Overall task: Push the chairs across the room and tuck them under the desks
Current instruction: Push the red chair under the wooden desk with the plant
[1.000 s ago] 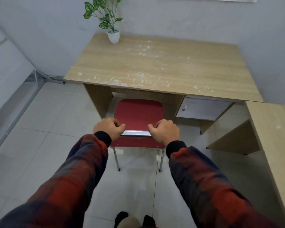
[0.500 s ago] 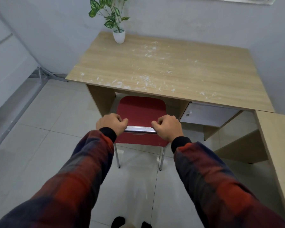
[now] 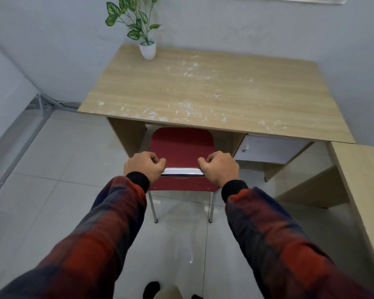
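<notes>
The tiled floor [image 3: 52, 201] fills the near and left part of my view, pale and glossy. Ahead stands the wooden table [image 3: 203, 91], its top flecked with white marks, pushed into the far corner against grey walls. A second table [image 3: 363, 190] runs along the right edge, touching the first at its near right corner. Under the first table's right side sits a white cabinet door [image 3: 268, 148].

The red chair [image 3: 181, 145] faces the table's open knee space, the far edge of its seat just under the table's near edge, its back toward me, two thin metal legs planted on the floor. Its chrome top rail [image 3: 183, 172] runs between my fists.

My left hand [image 3: 144, 167] is curled tight around the left end of that rail, and my right hand [image 3: 219, 168] is closed the same way around the right end, plaid sleeves stretched forward.

A small potted plant [image 3: 147, 49] stands at the table's far left.
</notes>
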The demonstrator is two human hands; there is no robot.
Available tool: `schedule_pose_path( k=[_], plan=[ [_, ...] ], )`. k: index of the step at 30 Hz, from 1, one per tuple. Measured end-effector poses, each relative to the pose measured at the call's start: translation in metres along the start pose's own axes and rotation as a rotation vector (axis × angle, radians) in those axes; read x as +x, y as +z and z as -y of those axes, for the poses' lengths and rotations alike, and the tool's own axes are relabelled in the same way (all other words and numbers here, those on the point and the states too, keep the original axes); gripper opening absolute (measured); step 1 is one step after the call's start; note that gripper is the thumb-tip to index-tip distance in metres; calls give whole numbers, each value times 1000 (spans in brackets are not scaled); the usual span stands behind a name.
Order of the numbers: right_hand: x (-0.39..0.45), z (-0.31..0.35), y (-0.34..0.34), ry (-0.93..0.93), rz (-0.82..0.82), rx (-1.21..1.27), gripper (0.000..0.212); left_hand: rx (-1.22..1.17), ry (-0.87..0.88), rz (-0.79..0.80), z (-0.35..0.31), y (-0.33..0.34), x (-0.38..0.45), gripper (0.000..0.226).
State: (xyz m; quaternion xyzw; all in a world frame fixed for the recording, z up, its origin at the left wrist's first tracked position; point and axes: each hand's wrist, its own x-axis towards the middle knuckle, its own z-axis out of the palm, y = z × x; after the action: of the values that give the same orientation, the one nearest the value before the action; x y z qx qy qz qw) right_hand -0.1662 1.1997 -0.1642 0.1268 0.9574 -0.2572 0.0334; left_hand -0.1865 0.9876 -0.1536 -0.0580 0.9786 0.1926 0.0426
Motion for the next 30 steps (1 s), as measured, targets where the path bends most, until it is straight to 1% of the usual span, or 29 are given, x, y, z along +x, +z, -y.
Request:
schedule_pose_path(
  k=[8,13,15,19,23,25,30],
  plan=[
    [26,34,19,46,-39,58,46,-8,59,-6,24,-11,50,35],
    [41,66,35,67,-54,132,33,1,103,40,49,-27,92,32],
    [47,77,40,72,-24,136,31,15,118,71,57,-31,107,31],
    [55,97,46,149,79,69,42,33,174,141,70,-40,134,30],
    [60,116,50,235,127,65,49,48,232,201,81,-49,154,29],
    [61,124,55,254,104,66,50,56,250,214,85,-52,162,29],
    [64,141,68,266,-41,98,51,66,277,238,98,-57,186,25]
  ],
)
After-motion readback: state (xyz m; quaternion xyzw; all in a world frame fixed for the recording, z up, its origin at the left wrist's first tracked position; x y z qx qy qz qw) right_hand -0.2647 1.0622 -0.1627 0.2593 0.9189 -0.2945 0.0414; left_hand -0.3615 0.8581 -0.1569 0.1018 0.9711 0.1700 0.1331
